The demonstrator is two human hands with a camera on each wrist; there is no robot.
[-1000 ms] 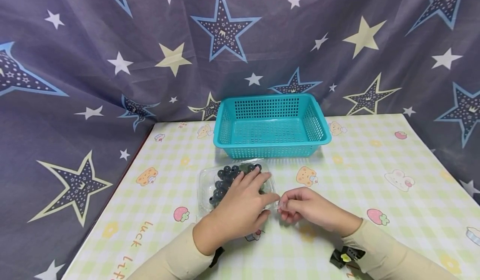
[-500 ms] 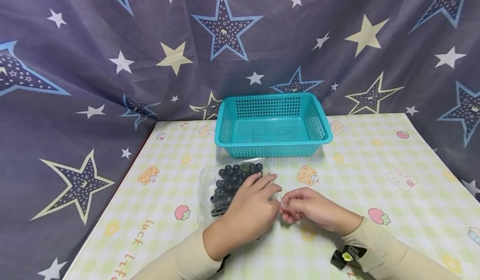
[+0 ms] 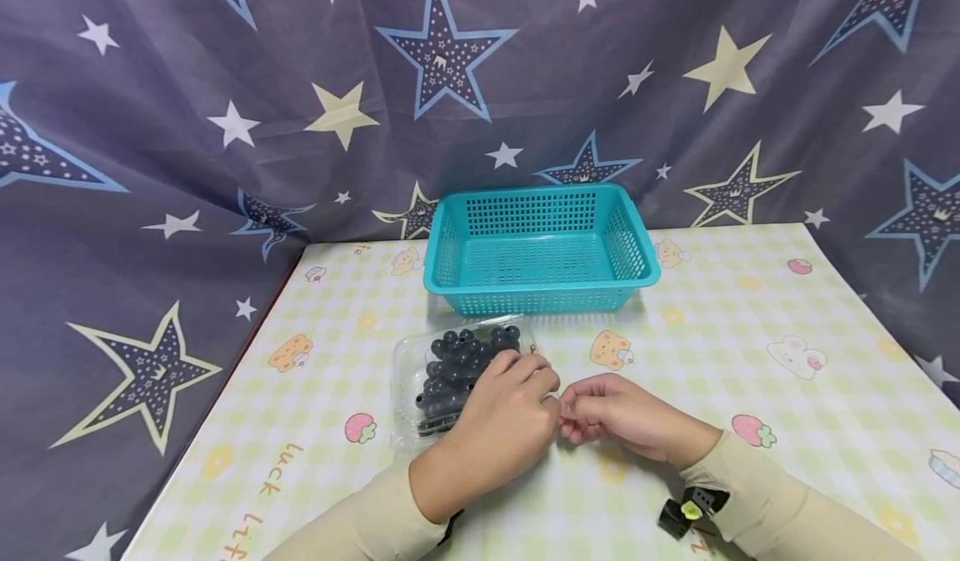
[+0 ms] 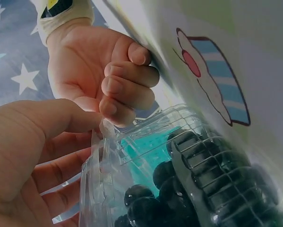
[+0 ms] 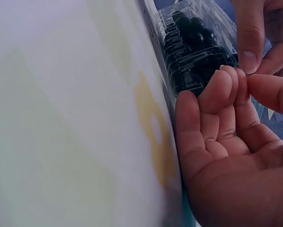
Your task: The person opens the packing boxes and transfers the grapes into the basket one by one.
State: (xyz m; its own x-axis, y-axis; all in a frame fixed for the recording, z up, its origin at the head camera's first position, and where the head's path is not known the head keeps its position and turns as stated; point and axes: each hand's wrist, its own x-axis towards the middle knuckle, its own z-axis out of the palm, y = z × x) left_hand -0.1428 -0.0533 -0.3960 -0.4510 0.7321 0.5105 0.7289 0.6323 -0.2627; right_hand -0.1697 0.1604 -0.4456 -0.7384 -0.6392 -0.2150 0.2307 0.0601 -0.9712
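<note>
A clear plastic clamshell box (image 3: 405, 378) of dark round grapes (image 3: 459, 361) sits on the table, in front of the basket. My left hand (image 3: 501, 423) lies over its right part, covering some grapes, and pinches the rim between thumb and fingers, as the left wrist view shows. At the same right edge, my right hand (image 3: 626, 421) pinches the box's rim with thumb and forefinger, its other fingers curled. Both sets of fingertips nearly meet there. In the right wrist view the pinched bit of plastic is hidden behind the fingers (image 5: 228, 90).
Behind the box stands a teal plastic basket (image 3: 540, 298) with perforated walls and nothing inside. A checked tablecloth (image 3: 720, 328) with printed cartoons covers the table. A dark star-patterned curtain (image 3: 262, 69) hangs along the back and sides.
My left hand has slid right and down from over the grapes to the box's right edge, its fingers curling in. More grapes show now. The right hand has stayed nearly in place.
</note>
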